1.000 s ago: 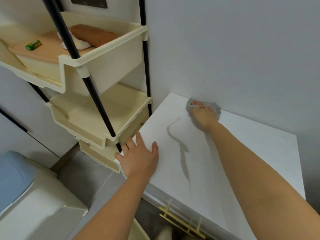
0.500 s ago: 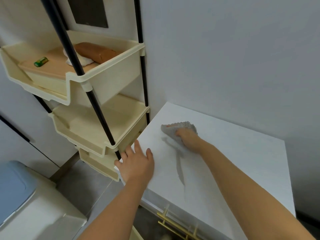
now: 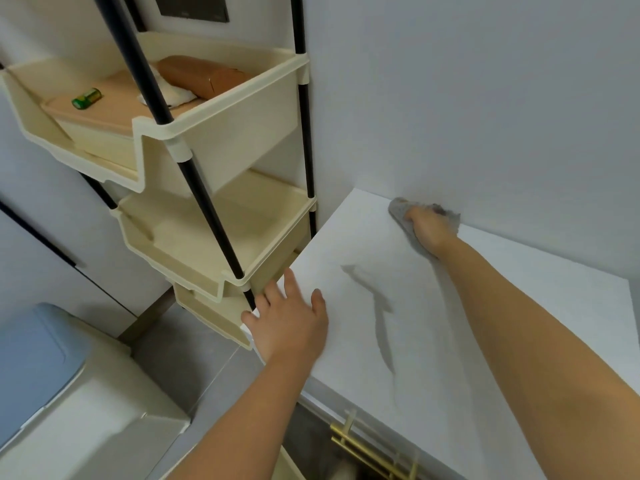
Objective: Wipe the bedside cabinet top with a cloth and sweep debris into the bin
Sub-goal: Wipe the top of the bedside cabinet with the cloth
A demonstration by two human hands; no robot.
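The white bedside cabinet top (image 3: 519, 306) fills the right half of the view and meets the wall at the back. My right hand (image 3: 427, 228) presses a grey cloth (image 3: 401, 211) flat against the top at its far edge, right by the wall. My left hand (image 3: 289, 318) lies palm down with fingers spread on the top's near left corner, holding nothing. A cream bin with a blue lid (image 3: 38, 355) stands on the floor at the lower left. No debris shows on the top.
A cream tiered rack (image 3: 221, 133) on black poles stands close against the cabinet's left side; its upper tray holds a brown roll, a white cloth and a small green item. Brass drawer handles (image 3: 374, 452) show below the cabinet's front edge. Grey floor lies between bin and cabinet.
My right hand with the cloth swept from the back edge toward the middle of the top, then back to the wall. My left hand stayed on the corner.
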